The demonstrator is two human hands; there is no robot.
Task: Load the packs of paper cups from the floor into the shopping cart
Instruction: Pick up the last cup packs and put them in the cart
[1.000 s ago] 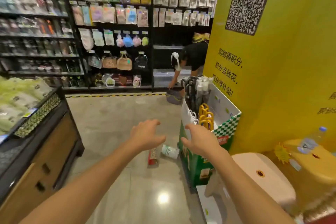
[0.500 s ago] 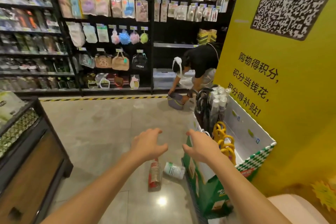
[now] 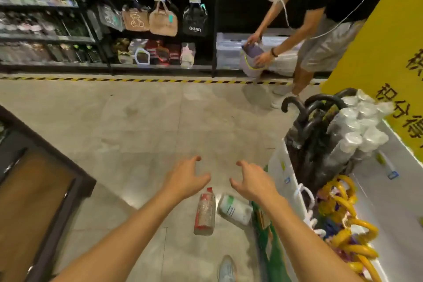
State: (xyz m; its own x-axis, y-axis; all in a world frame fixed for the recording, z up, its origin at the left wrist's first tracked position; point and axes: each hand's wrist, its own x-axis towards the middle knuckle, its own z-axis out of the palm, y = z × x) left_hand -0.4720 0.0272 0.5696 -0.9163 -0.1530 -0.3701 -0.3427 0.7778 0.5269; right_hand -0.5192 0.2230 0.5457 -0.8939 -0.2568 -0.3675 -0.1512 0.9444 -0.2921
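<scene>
Grip spread on both sides: my left hand [image 3: 185,178] and right hand [image 3: 254,184] hovered empty above the packs. The red pack [image 3: 204,213] lay on the floor [image 3: 137,121] just left of the umbrella bin [image 3: 278,167]; the green-labelled pack [image 3: 235,209] lay against its base. I judged this the reach. The next move called for lowering and closing round each pack. No cart was in view.

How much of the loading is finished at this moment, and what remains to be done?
Done: nothing visibly; no shopping cart is in view. In hand: nothing; the left hand and the right hand are open above the packs. Left: the red pack and the white-and-green pack lie on the floor and must be picked up and loaded.
</scene>
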